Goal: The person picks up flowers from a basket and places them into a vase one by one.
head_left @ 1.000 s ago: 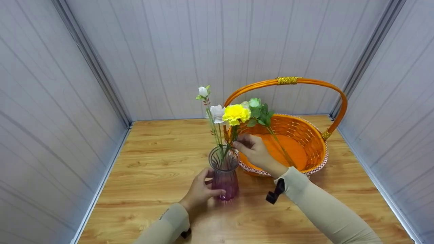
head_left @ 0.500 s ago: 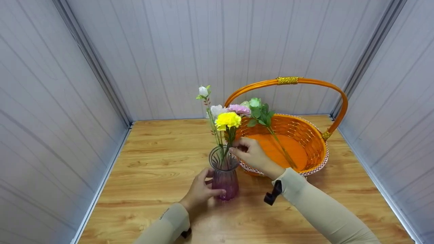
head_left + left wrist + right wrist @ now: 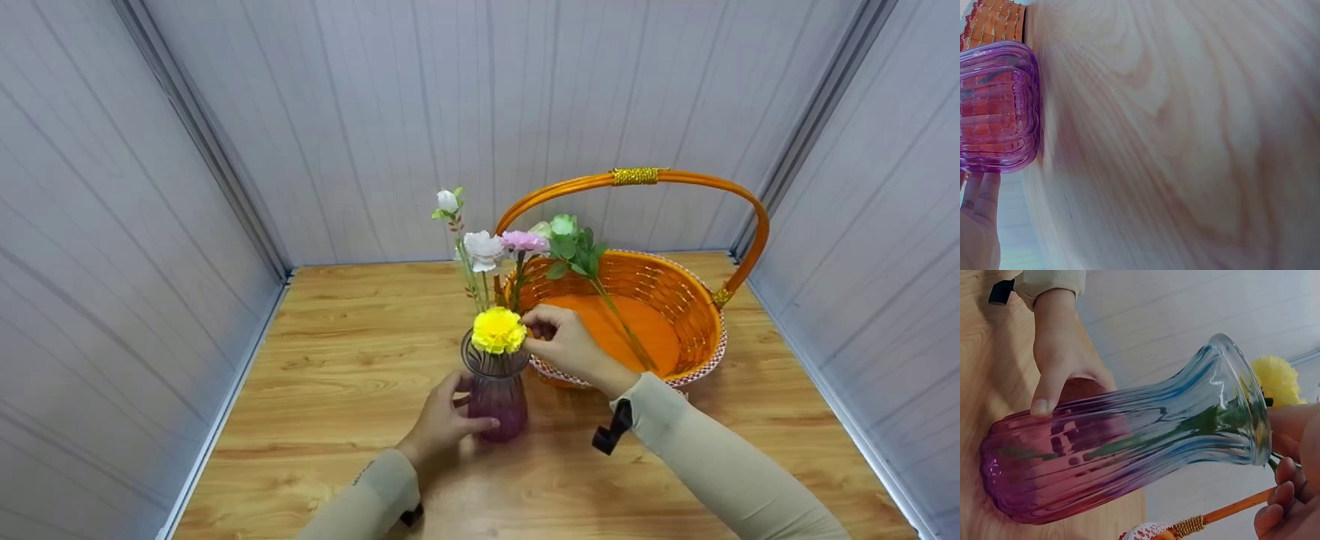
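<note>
A glass vase (image 3: 504,412), clear at the top and purple below, stands upright on the table. My left hand (image 3: 436,426) grips its lower body, thumb in front; the right wrist view shows this hand (image 3: 1064,363) against the purple glass. At the rim, my right hand (image 3: 566,346) pinches a yellow carnation (image 3: 498,330) just under its bloom, which sits low over the vase mouth. Its stem runs inside the glass; the fingertips are partly hidden. Behind it rise a white flower (image 3: 482,250), a pink carnation (image 3: 524,241) and a tall stem with a white bud (image 3: 447,200).
Right behind the vase stands an orange woven basket (image 3: 667,281) with a tall arched handle (image 3: 636,177). A pale green rose (image 3: 564,225) leans in it, stem slanting down to the right. Panelled walls (image 3: 360,135) enclose the wooden table (image 3: 352,337) at the back and sides.
The yellow carnation has come down and slightly left, from above the vase to its rim, with the right hand beside it. The pink carnation behind is uncovered. Left hand and vase stay put.
</note>
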`<action>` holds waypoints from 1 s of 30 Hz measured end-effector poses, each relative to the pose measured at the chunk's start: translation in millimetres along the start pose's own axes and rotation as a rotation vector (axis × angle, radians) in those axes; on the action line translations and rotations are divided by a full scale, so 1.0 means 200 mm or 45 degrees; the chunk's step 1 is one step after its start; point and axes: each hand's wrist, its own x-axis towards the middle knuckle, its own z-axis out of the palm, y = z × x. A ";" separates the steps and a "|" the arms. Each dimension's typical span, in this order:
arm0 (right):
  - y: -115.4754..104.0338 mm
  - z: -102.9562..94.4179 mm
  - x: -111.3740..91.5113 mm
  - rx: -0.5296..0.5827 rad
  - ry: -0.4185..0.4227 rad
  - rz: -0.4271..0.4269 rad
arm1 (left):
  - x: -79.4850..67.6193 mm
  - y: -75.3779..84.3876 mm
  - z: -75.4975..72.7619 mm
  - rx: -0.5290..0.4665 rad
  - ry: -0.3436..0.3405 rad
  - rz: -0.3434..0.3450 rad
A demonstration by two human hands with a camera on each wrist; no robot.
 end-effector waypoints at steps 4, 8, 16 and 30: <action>0.01 -0.03 -0.02 -0.004 0.003 0.039 | 0.00 0.00 0.00 0.004 -0.006 -0.002; 0.01 -0.07 -0.03 -0.011 0.017 0.062 | 0.01 0.00 0.00 0.005 -0.012 -0.008; 0.01 -0.13 -0.05 -0.010 0.019 0.090 | 0.01 0.00 0.00 -0.009 -0.014 -0.029; 0.04 -0.25 -0.08 -0.014 0.061 0.142 | 0.00 0.00 0.00 -0.001 -0.008 -0.022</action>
